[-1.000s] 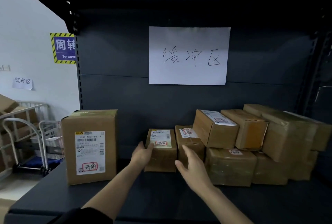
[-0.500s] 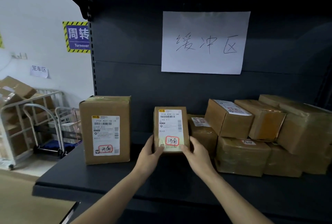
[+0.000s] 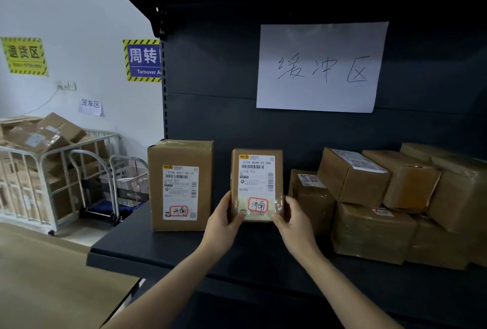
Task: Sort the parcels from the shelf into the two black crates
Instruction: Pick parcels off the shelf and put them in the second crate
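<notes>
A small brown parcel with a white shipping label and a red-circled handwritten mark is held upright above the dark shelf, its label facing me. My left hand grips its lower left edge and my right hand grips its lower right edge. A taller parcel with a similar label stands on the shelf to the left. Several more brown parcels are stacked on the shelf to the right. No black crate is in view.
A white paper sign hangs on the shelf's back panel. At the far left a white metal cage cart holds cardboard boxes, with a hand trolley beside it. The light floor lies below left of the shelf edge.
Both hands reached to the small parcel on the shelf, took hold of it and lifted it upright with the label facing me. The view has shifted right and nearer.
</notes>
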`<state>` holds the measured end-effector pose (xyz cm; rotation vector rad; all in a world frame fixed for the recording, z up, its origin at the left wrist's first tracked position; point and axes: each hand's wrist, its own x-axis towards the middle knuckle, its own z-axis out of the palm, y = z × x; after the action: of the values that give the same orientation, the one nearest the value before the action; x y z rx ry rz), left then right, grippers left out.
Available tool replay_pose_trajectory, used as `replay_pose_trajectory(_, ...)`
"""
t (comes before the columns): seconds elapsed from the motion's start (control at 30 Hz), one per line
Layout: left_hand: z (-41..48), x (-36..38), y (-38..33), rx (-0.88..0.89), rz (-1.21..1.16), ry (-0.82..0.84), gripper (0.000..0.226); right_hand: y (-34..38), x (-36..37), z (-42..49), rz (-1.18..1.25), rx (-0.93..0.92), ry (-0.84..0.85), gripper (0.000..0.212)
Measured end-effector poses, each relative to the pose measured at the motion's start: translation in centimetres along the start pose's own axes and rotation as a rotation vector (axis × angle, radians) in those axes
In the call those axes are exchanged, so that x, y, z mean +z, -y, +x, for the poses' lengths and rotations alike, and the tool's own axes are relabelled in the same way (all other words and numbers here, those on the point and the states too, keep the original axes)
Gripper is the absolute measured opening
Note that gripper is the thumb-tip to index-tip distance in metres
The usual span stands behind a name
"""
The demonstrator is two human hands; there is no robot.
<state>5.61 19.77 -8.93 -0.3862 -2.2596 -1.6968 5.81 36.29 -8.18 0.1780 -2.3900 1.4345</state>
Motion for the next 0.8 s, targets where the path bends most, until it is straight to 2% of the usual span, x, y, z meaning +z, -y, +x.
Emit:
replay_pose_trajectory(0.17,-0.6,0.0,1.6,-0.092,0.127,0.017,0.057,-1.8,1.7,-0.5,-0.065,0.069,0.023,0.055)
replay_pose_trajectory(0.27,-0.5,-0.5,1.9,-0.124,0.186,0.086,0.064,-2.6,2.6,-0.3,-0.076,0.110,0.019,0.058)
replay_pose_trajectory(0.37,-0.8,-1.9,2.3,-0.157,0.186,0.123,0.062,-2.8,3.3,0.3,-0.059,0.134,0.025,0.063)
replay_pose_trajectory(0.47,-1.6,-4.8,2.9,-0.160,0.233,-0.030,0.043,-2.8,4.2,0.9,-0.042,0.126,0.047,0.069)
replay_pose_trajectory(0.53,-2.1,-7.4,3.5,-0.147,0.267,-0.156,0.026,-2.6,5.1,1.3,-0.038,0.105,0.066,0.067)
replay_pose_trajectory(0.6,-2.3,-9.9,4.3,-0.173,0.284,-0.246,0.018,-2.3,6.0,1.7,-0.033,0.081,0.077,0.063)
replay_pose_trajectory(0.7,-2.2,-12.8,5.5,-0.231,0.323,-0.339,0.026,-2.1,7.1,2.5,-0.036,0.071,0.095,0.059)
replay_pose_trajectory(0.8,-1.2,-14.5,6.7,-0.297,0.377,-0.317,0.053,-2.2,7.5,3.4,-0.033,0.088,0.110,0.057)
